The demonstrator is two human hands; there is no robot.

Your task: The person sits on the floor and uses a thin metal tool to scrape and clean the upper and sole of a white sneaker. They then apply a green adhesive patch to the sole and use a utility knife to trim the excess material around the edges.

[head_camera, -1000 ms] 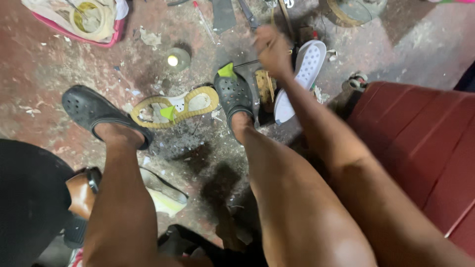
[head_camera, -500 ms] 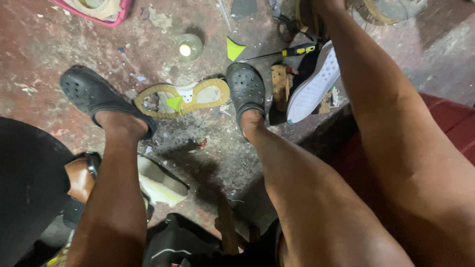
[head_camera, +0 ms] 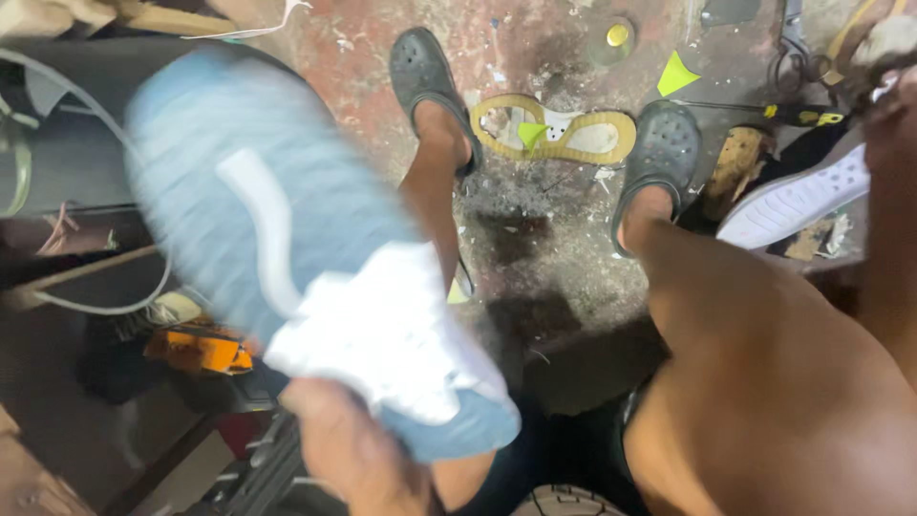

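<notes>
Head view: left hand (head_camera: 358,459) is gripping a blurred light-blue shoe (head_camera: 287,239) by its white-lined heel, nearest the camera and hiding part of the left leg. Beyond, two dark clogs (head_camera: 430,81) are resting on the stained floor (head_camera: 535,248), a yellow-rimmed insole (head_camera: 559,129) lying between them. Farthest right, the right hand (head_camera: 884,72) is touching a white sole (head_camera: 798,201); whether it is clasping cannot be told.

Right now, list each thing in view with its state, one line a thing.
Left hand: closed on the shoe's heel end.
Light blue shoe: lifted off the floor, blurred.
Right hand: at the frame's upper right edge; grip unclear.
White sole: lying on the floor, tread up.
Yellow-rimmed insole piece: flat on the floor between the feet.
Dark clogs: worn on both feet.
</notes>
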